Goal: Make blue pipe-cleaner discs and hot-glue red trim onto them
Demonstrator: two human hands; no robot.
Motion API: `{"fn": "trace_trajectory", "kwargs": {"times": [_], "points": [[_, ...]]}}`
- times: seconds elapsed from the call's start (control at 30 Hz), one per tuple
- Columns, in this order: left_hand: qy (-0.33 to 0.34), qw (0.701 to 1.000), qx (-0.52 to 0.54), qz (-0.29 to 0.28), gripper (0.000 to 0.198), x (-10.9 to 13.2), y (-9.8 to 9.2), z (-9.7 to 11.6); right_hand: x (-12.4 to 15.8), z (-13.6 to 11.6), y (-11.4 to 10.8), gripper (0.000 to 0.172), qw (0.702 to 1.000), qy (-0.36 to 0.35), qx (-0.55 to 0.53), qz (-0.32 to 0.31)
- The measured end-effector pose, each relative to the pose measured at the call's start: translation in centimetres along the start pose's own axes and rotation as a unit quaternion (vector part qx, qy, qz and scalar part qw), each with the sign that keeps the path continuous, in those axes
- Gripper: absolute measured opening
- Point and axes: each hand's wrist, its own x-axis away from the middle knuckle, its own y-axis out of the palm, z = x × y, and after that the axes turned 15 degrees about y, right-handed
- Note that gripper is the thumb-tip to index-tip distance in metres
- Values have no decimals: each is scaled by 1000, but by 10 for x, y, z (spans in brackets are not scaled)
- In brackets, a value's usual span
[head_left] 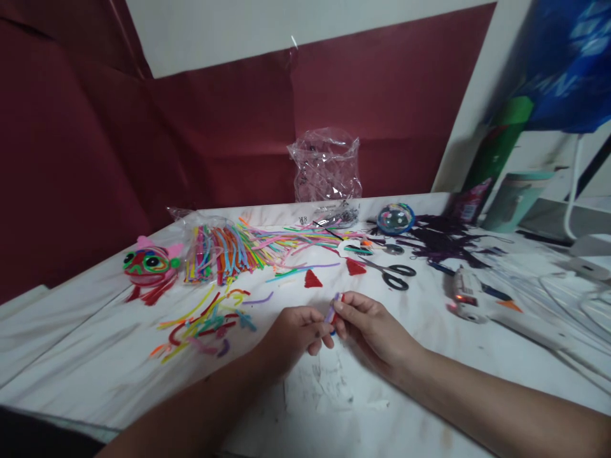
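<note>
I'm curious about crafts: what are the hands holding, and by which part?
A small purple and red piece; the right hand pinches its upper end, the left hand its lower end.

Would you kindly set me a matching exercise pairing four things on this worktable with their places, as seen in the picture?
Things
1. lilac strip
2. scissors
3. clear bag
4. pink figure

Places
A. upright before the maroon backing
B. at the fingertips of the left hand and right hand
C. left of the bundled coloured stems
D. right of the red triangles

Pairs: 1-B, 2-D, 3-A, 4-C
</note>
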Motion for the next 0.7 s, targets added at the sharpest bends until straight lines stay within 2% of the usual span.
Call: {"fn": "trace_trajectory", "kwargs": {"times": [0.17,0.3,0.4,0.47,0.53,0.6,0.63,0.7], "points": [[6,1000,-13,-3,10,0,0,1,2,3,0,27,1000,-7,8,9],[26,999,-30,-2,13,1,-1,1,1,4,-1,26,999,-17,24,24],[30,998,-48,-7,15,1,-1,0,4,2,0,21,994,-67,84,32],[29,998,-53,-11,15,2,0,0,10,-1,2,18,972,-140,186,34],[35,998,-56,-20,17,3,1,0,17,-5,4,18,930,-213,299,30],[43,997,-60,-24,17,4,2,-1,21,-7,4,21,898,-252,360,27],[43,997,-55,-20,16,4,2,-2,21,-8,4,22,895,-256,364,30],[38,999,-26,-4,13,3,2,-4,18,-8,2,21,909,-240,337,46]]}}
